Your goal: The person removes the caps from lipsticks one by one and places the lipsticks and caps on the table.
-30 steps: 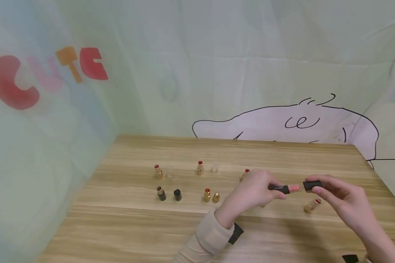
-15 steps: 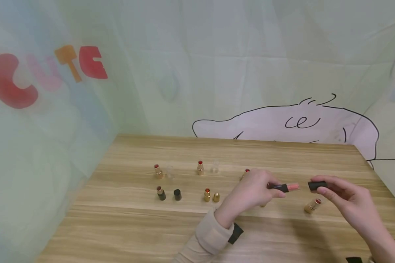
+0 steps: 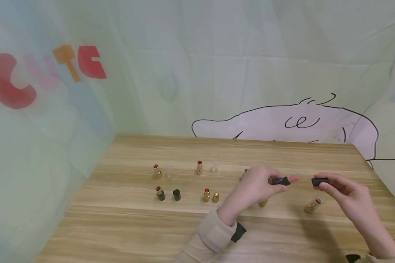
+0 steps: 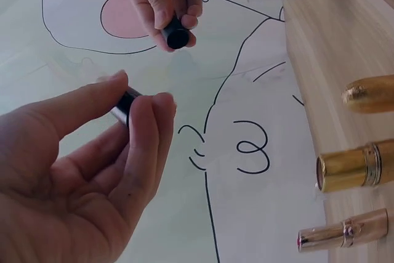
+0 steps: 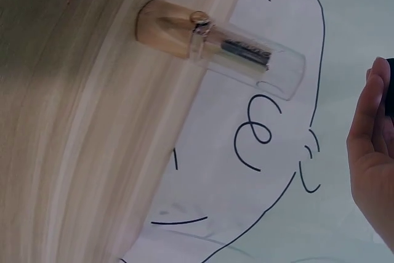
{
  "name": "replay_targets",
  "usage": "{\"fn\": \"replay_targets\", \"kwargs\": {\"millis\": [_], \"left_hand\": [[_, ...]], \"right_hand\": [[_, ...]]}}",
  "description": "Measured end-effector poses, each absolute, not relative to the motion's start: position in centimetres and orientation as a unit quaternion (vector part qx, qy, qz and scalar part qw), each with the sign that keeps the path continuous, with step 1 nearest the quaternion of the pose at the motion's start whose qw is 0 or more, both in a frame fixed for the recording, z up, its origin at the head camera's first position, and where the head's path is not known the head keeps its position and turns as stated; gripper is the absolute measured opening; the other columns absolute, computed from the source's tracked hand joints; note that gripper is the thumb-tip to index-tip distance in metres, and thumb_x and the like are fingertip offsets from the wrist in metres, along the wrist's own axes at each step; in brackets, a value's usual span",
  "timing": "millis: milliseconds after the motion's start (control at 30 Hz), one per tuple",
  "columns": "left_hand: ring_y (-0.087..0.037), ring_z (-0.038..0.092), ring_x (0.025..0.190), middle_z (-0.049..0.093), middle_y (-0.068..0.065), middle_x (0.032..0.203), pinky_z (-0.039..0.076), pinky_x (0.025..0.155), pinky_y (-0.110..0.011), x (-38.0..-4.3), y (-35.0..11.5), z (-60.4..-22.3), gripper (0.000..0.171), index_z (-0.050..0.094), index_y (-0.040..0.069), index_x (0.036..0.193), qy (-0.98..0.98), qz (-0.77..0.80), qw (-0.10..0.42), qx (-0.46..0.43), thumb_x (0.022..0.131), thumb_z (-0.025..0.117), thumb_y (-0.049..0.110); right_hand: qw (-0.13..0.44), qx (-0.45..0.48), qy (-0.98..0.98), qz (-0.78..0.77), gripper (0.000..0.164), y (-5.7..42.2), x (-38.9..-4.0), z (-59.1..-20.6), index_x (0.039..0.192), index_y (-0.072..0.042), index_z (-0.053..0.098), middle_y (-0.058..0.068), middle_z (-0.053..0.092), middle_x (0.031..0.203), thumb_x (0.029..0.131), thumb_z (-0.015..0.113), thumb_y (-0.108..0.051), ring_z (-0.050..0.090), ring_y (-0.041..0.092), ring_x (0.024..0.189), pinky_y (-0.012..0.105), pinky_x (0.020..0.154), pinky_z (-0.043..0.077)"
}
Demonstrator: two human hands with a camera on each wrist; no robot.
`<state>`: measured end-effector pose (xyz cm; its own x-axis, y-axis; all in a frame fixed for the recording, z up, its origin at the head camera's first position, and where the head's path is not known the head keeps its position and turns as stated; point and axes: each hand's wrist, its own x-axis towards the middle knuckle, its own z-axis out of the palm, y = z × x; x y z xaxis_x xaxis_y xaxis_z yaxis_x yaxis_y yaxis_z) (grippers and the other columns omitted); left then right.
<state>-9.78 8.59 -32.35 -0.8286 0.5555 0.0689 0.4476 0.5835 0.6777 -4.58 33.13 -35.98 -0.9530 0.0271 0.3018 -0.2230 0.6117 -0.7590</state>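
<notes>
My left hand (image 3: 258, 186) pinches a black lipstick tube (image 3: 283, 181), its pink bullet (image 3: 293, 178) pointing right and slightly up. In the left wrist view, thumb and fingers close round the dark tube (image 4: 125, 108), hiding most of it. My right hand (image 3: 347, 195) holds a black lipstick cap (image 3: 320, 182) between thumb and fingers. The cap's open end faces the bullet across a gap. Both are held above the table. Below the right hand stands a gold lipstick (image 3: 311, 206) with a clear cover (image 5: 286, 69).
Several lipsticks stand on the wooden table (image 3: 135, 233): a gold one (image 3: 206, 195) beside its gold cap (image 3: 215, 197), and a black one (image 3: 160, 193) beside its black cap (image 3: 176, 194). Clear caps (image 3: 215, 167) stand in the back row. A printed cloth (image 3: 184, 73) hangs behind.
My right hand has drawn the cap rightward, widening the gap to the bullet. The lipstick in my left hand has tilted up a little. The standing lipsticks stay put.
</notes>
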Motion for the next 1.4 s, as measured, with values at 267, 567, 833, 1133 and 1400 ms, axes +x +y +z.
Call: {"fn": "replay_targets", "kwargs": {"millis": [267, 567, 833, 1133, 1400], "left_hand": [[0.005, 0.052, 0.067, 0.068, 0.013, 0.083, 0.039, 0.061, -0.011, -10.6, 10.8, -33.3, 0.016, 0.071, 0.021, 0.1, 0.881, 0.381, 0.048, 0.274, 0.085, 0.072, 0.027], [0.006, 0.056, 0.073, 0.071, 0.013, 0.089, 0.038, 0.061, -0.007, -11.3, 14.0, -34.9, 0.016, 0.068, 0.021, 0.099, 0.879, 0.409, -0.009, 0.244, 0.084, 0.072, 0.021], [0.003, 0.063, 0.078, 0.073, 0.016, 0.089, 0.038, 0.061, -0.01, -11.8, 15.9, -36.3, 0.016, 0.07, 0.028, 0.098, 0.898, 0.391, -0.054, 0.196, 0.082, 0.075, 0.029], [0.0, 0.06, 0.08, 0.069, 0.013, 0.087, 0.039, 0.065, -0.01, -12.4, 17.6, -37.9, 0.012, 0.07, 0.023, 0.089, 0.918, 0.324, -0.083, 0.213, 0.08, 0.076, 0.02], [-0.005, 0.06, 0.081, 0.06, 0.009, 0.083, 0.046, 0.069, -0.016, -12.7, 18.2, -39.0, 0.01, 0.068, 0.022, 0.084, 0.943, 0.261, -0.084, 0.191, 0.078, 0.077, 0.023]], "right_hand": [[0.136, 0.036, -0.884, 0.445, 0.028, 34.1, -5.7, -36.7, 0.117, -0.001, 0.064, -0.027, 0.069, 0.087, 0.093, 0.061, -0.014, 0.064, -0.012, 0.082, 0.003, 0.073, 0.046], [0.136, 0.039, -0.889, 0.436, 0.027, 35.6, -7.3, -37.5, 0.116, -0.001, 0.065, -0.033, 0.067, 0.087, 0.093, 0.062, -0.014, 0.062, -0.016, 0.08, 0.002, 0.07, 0.045], [0.138, 0.065, -0.92, 0.361, 0.025, 36.9, -8.9, -38.0, 0.109, 0.002, 0.067, -0.035, 0.064, 0.084, 0.09, 0.066, -0.015, 0.06, -0.019, 0.075, 0.002, 0.066, 0.043], [0.1, 0.098, -0.952, 0.272, 0.021, 36.7, -10.6, -38.4, 0.106, -0.006, 0.07, 0.009, 0.074, 0.086, 0.088, 0.069, -0.018, 0.056, -0.015, 0.072, 0.011, 0.064, 0.042], [0.063, 0.104, -0.96, 0.253, 0.022, 36.3, -11.9, -38.7, 0.103, -0.007, 0.071, 0.007, 0.075, 0.09, 0.086, 0.071, -0.021, 0.055, -0.015, 0.075, 0.017, 0.067, 0.046]]}}
